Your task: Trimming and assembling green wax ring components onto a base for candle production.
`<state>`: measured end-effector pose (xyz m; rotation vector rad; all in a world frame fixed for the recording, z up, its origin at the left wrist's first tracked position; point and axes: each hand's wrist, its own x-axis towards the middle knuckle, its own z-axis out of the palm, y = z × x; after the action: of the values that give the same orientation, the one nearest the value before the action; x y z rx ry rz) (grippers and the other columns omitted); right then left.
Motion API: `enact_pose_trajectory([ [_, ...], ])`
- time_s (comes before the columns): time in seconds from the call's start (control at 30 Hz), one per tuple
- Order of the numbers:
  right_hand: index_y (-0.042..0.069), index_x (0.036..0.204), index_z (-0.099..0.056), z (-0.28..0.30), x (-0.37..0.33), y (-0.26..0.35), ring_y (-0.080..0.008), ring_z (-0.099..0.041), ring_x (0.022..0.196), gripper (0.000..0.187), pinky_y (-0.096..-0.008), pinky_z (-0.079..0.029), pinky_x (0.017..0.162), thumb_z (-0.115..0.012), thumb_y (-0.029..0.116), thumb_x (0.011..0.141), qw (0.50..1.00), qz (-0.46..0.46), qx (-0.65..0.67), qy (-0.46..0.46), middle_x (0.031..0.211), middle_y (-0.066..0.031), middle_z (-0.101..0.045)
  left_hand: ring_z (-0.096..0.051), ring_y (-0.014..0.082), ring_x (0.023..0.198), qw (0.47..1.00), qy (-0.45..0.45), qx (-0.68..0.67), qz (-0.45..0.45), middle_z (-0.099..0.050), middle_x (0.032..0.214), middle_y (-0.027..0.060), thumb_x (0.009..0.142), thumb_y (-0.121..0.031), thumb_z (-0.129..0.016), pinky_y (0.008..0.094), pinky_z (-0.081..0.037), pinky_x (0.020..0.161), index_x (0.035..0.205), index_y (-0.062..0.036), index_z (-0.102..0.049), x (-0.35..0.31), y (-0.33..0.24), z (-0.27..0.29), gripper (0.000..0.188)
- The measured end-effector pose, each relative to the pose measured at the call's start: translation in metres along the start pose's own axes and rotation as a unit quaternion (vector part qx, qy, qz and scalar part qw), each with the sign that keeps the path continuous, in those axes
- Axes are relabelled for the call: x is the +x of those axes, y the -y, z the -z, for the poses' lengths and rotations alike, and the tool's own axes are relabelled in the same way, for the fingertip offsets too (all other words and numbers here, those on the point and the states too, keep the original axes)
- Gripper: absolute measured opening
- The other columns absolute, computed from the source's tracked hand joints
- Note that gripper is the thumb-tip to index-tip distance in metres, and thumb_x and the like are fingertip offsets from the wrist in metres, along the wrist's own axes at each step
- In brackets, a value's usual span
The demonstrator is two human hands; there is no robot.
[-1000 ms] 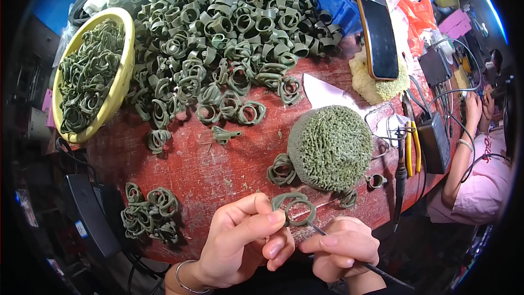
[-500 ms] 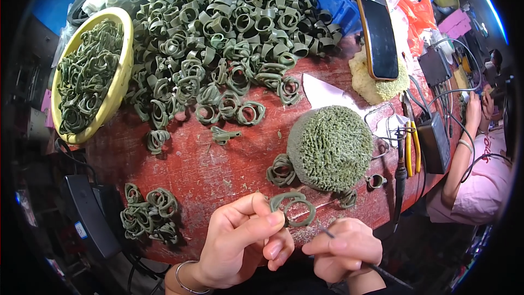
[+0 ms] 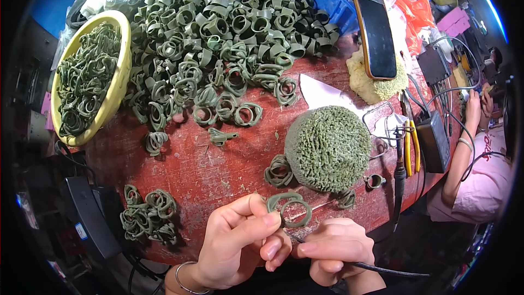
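Note:
My left hand (image 3: 234, 246) pinches a green ring (image 3: 309, 214), apparently wax, between thumb and fingers. Its round loop stands up beyond my fingertips, with a second curved band at its left. My right hand (image 3: 339, 248) is closed around a slim dark corded tool (image 3: 382, 269). The tool's thin tip points left, just below the ring and close to my left fingers; whether it touches the ring I cannot tell. Behind my hands sits a round block (image 3: 333, 147) with a rough green top. Nearby lie a coiled ring cluster (image 3: 278, 171) and a single ring (image 3: 374, 181).
A big heap of green rings (image 3: 229, 27) covers the far side of the red table (image 3: 202, 169). A yellow basket (image 3: 124, 71) stands left; a ring cluster (image 3: 148, 216) lies near left. Rightward are a phone (image 3: 374, 33), pliers (image 3: 413, 145) and another person's arm (image 3: 461, 158).
My right hand has shifted slightly left and turned, bringing the tool's tip toward the ring and my left fingers. The left hand keeps its pinch on the ring. The view has shifted slightly.

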<state>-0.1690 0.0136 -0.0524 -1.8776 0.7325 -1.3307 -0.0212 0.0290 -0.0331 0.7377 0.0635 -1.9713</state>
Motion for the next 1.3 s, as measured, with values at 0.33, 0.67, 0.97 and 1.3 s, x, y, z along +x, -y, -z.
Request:
enact_pose_trajectory([
  [0.33, 0.002, 0.083, -0.049, -0.001, -0.002, 0.001, -0.0120, -0.051, 0.039, 0.025, -0.0217, -0.039, 0.036, -0.038, 0.025, 0.087, 0.999, -0.012, -0.036, -0.003, 0.049, -0.0029, -0.054, -0.047, 0.0189, 0.047, 0.998, -0.010, 0.028, -0.054, -0.045, 0.052, 0.0088, 0.081, -0.003, -0.046, 0.0275, -0.037, 0.042, 0.071, -0.0012, -0.042, 0.000, 0.003, -0.005, 0.011],
  [0.67, 0.001, 0.083, -0.051, 0.002, 0.006, -0.001, -0.0138, -0.053, 0.041, 0.020, -0.0229, -0.041, 0.038, -0.044, 0.019, 0.084, 0.998, -0.039, 0.001, 0.050, 0.051, -0.0039, -0.055, -0.047, 0.0132, 0.047, 0.963, -0.091, 0.147, -0.206, -0.048, 0.055, 0.0075, 0.079, 0.000, -0.050, 0.0238, -0.042, 0.049, 0.073, 0.0005, -0.043, 0.002, 0.013, -0.008, 0.009],
  [0.97, -0.001, 0.087, -0.053, 0.001, 0.009, 0.005, -0.0167, -0.054, 0.044, 0.011, -0.0265, -0.044, 0.041, -0.048, 0.006, 0.079, 0.987, -0.116, 0.073, 0.088, 0.053, -0.0066, -0.055, -0.049, 0.0095, 0.059, 0.819, -0.122, 0.404, -0.389, -0.050, 0.078, 0.0090, 0.080, -0.007, -0.048, 0.0198, -0.043, 0.052, 0.083, 0.0012, -0.041, 0.005, 0.021, -0.012, 0.011],
  [1.3, 0.003, 0.093, -0.028, 0.002, -0.007, 0.001, -0.0151, -0.045, 0.035, 0.027, -0.0215, -0.036, 0.043, -0.018, 0.028, 0.090, 0.996, -0.031, 0.000, -0.082, 0.041, -0.0051, -0.051, -0.054, 0.0114, 0.059, 0.727, -0.130, 0.522, -0.426, -0.055, 0.075, 0.0110, 0.078, 0.003, -0.050, 0.0200, -0.046, 0.054, 0.096, 0.0046, -0.042, -0.007, 0.022, -0.002, 0.020],
])
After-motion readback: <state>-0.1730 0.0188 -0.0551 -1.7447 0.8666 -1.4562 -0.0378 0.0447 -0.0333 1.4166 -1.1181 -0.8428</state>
